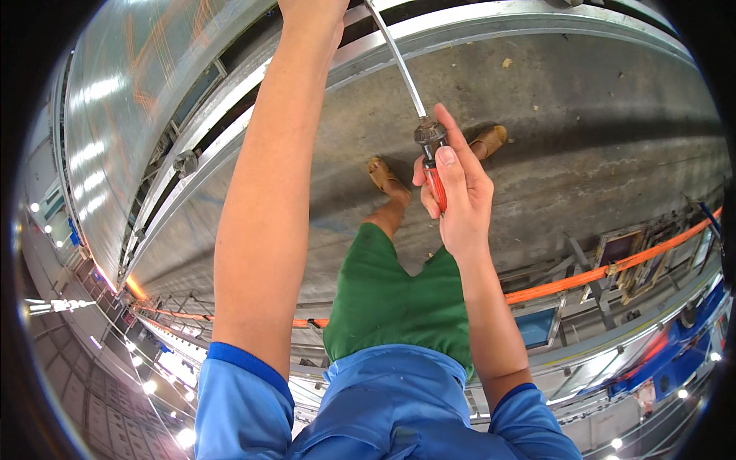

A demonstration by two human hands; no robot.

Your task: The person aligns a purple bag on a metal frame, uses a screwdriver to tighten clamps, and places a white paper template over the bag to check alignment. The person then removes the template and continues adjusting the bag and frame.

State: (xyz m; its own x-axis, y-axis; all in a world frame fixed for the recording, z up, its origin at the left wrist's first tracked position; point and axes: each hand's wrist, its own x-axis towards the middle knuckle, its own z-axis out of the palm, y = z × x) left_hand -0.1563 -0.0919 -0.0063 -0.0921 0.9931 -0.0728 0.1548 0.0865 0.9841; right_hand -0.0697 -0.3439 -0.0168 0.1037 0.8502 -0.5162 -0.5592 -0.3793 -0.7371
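My right hand [464, 184] is closed round the handle of a screwdriver [434, 178]. The handle is red and black, and the index finger stretches up along it. Its long silver shaft points up and to the left, toward the metal frame [491, 27], and its tip is cut off by the upper edge. My left arm reaches far forward to that frame. Only the wrist and back of my left hand [314, 11] show at the upper edge, close to the shaft. The left fingers are out of sight.
A large shiny metal panel [115, 100] with orange streaks lies at the left, with a round metal knob [185, 162] on its edge rail. Underfoot is a stained concrete floor [552, 107]. An orange band [567, 285] and metal framework run behind me. Bright lamps show at the lower left.
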